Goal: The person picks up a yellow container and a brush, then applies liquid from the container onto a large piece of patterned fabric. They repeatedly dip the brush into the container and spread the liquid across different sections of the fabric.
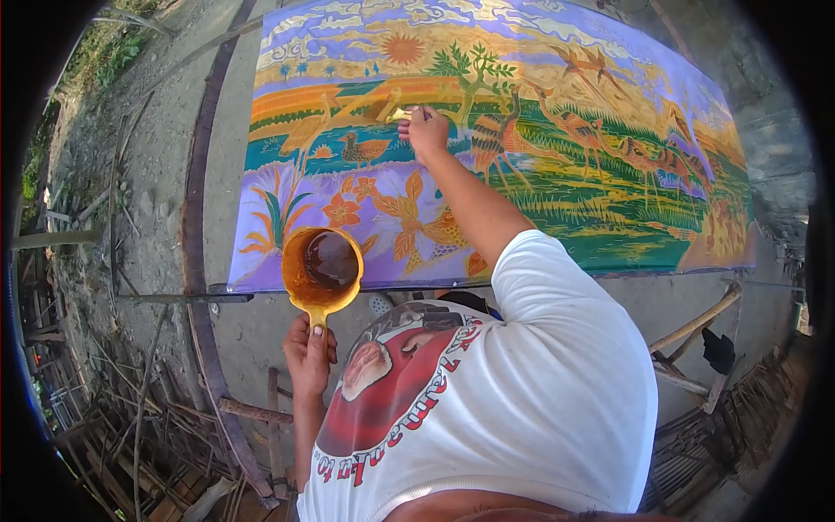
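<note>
My left hand (pixel 309 355) is wrapped around the handle of a yellow plastic dipper (pixel 318 304), held level near the cloth's lower left edge. Dark brownish liquid (pixel 330 259) fills part of the dipper. My right arm reaches across a large painted cloth (pixel 574 200), and my right hand (pixel 424 132) pinches a small pale yellow brush (pixel 400 115) at its surface. Around that hand, the cloth shows a blue-green pond, a duck (pixel 361 150), a leafy tree (pixel 470 74) and orange bands. Long-legged birds, grasses and purple sky cover the rest.
A dark wooden beam (pixel 198 174) runs along the left side of the cloth. Sticks and planks (pixel 174 418) lie at the lower left. Wooden supports (pixel 696 326) with a dark rag (pixel 718 351) stand at the lower right. Concrete ground (pixel 252 339) shows beneath.
</note>
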A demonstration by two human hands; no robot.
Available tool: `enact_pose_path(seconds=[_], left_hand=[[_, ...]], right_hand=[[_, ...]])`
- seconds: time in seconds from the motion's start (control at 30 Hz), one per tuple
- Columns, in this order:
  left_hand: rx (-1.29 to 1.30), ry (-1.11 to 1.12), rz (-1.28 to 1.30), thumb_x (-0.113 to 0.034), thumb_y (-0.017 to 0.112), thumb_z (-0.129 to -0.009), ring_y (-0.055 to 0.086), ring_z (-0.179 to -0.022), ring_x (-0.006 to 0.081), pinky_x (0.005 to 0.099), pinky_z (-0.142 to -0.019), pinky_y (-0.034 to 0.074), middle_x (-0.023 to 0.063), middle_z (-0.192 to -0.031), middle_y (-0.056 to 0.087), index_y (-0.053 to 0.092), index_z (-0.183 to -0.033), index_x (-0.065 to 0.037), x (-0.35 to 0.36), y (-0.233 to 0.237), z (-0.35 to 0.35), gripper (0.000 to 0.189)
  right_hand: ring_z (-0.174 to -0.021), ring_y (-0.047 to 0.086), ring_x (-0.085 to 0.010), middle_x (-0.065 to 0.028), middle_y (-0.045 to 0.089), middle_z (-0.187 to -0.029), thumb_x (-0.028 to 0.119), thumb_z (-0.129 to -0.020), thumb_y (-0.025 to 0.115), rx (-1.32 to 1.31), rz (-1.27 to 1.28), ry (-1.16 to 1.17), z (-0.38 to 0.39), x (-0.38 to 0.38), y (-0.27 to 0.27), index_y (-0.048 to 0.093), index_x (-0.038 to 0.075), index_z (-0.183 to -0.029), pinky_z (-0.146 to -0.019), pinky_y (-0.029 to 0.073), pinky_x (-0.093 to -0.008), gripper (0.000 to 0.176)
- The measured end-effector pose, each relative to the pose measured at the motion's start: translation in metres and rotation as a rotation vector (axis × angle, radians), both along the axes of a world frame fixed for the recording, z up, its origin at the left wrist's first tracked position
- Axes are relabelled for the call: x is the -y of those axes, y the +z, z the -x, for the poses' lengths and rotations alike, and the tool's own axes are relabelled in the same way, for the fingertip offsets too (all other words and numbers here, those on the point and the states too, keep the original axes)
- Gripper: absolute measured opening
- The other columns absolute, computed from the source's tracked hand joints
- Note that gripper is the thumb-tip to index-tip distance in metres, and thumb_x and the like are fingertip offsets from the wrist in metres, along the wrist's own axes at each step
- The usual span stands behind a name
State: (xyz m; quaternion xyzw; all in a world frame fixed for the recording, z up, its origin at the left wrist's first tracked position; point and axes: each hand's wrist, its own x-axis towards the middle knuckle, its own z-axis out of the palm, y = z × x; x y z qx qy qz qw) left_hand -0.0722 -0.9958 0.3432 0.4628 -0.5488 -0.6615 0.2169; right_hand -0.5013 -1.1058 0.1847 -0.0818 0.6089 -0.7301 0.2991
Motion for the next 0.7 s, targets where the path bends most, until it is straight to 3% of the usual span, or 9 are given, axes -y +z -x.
enact_pose_path(seconds=[0.03, 0.1, 0.17, 0.37, 0.43, 0.57, 0.7], left_hand=[[-0.013, 0.002, 0.008, -0.030, 0.059, -0.100, 0.048, -0.051, 0.0066, 0.0200, -0.046, 0.039, 0.0041, -0.071, 0.059, 0.055, -0.113, 0.003, 0.000, -0.001, -0.001, 0.035], [-0.026, 0.011, 0.017, -0.030, 0.058, -0.101, 0.048, -0.051, 0.0067, 0.0200, -0.046, 0.039, 0.0043, -0.072, 0.059, 0.055, -0.113, 0.003, -0.001, -0.001, -0.002, 0.035], [-0.015, 0.040, 0.010, -0.029, 0.058, -0.101, 0.048, -0.050, 0.0067, 0.0200, -0.046, 0.039, 0.0044, -0.072, 0.059, 0.055, -0.112, 0.003, -0.002, 0.001, -0.002, 0.034], [0.006, 0.021, 0.002, -0.030, 0.058, -0.101, 0.048, -0.050, 0.0064, 0.0200, -0.045, 0.039, 0.0039, -0.071, 0.059, 0.055, -0.114, 0.003, 0.001, -0.003, 0.002, 0.035], [0.003, 0.017, 0.013, -0.030, 0.058, -0.100, 0.049, -0.050, 0.0064, 0.0200, -0.045, 0.039, 0.0037, -0.071, 0.059, 0.055, -0.114, 0.003, 0.002, -0.001, 0.000, 0.036], [-0.014, 0.032, 0.021, -0.031, 0.059, -0.100, 0.049, -0.050, 0.0063, 0.0199, -0.045, 0.039, 0.0031, -0.070, 0.059, 0.056, -0.115, 0.003, 0.005, -0.002, -0.008, 0.038], [-0.027, 0.076, 0.033, -0.032, 0.059, -0.100, 0.048, -0.049, 0.0061, 0.0199, -0.045, 0.038, 0.0031, -0.070, 0.058, 0.056, -0.115, 0.003, 0.008, -0.004, -0.014, 0.038]], right_hand=[[-0.065, 0.064, -0.0159, -0.0099, 0.066, -0.082, 0.020, -0.104, 0.047, 0.003, 0.003, 0.006, 0.010, 0.002, -0.005, 0.062, 0.001, -0.111, -0.056, 0.055, -0.0294, 0.025], [-0.064, 0.063, -0.0155, -0.0090, 0.065, -0.080, 0.020, -0.104, 0.047, 0.067, 0.050, -0.248, 0.030, 0.008, -0.013, 0.062, 0.002, -0.108, -0.056, 0.055, -0.0294, 0.024], [-0.064, 0.062, -0.0153, -0.0086, 0.065, -0.080, 0.021, -0.104, 0.047, 0.084, 0.035, -0.253, 0.027, 0.020, -0.021, 0.061, 0.002, -0.106, -0.055, 0.054, -0.0295, 0.024], [-0.064, 0.066, -0.0149, -0.0081, 0.068, -0.079, 0.020, -0.103, 0.051, 0.063, -0.012, 0.093, -0.028, 0.051, 0.001, 0.065, 0.002, -0.105, -0.053, 0.056, -0.0290, 0.023], [-0.064, 0.067, -0.0152, -0.0082, 0.068, -0.080, 0.020, -0.103, 0.051, 0.011, 0.002, 0.057, -0.007, 0.043, -0.005, 0.065, 0.002, -0.105, -0.053, 0.056, -0.0294, 0.023], [-0.064, 0.065, -0.0154, -0.0102, 0.067, -0.082, 0.019, -0.104, 0.050, -0.125, -0.100, -0.237, 0.074, -0.032, -0.013, 0.062, -0.001, -0.108, -0.053, 0.054, -0.0282, 0.024], [-0.081, 0.070, -0.0228, -0.0177, 0.069, -0.098, 0.019, -0.105, 0.048, -0.099, -0.178, -0.513, 0.131, -0.148, -0.001, 0.059, -0.003, -0.118, -0.064, 0.059, -0.0323, 0.028]])
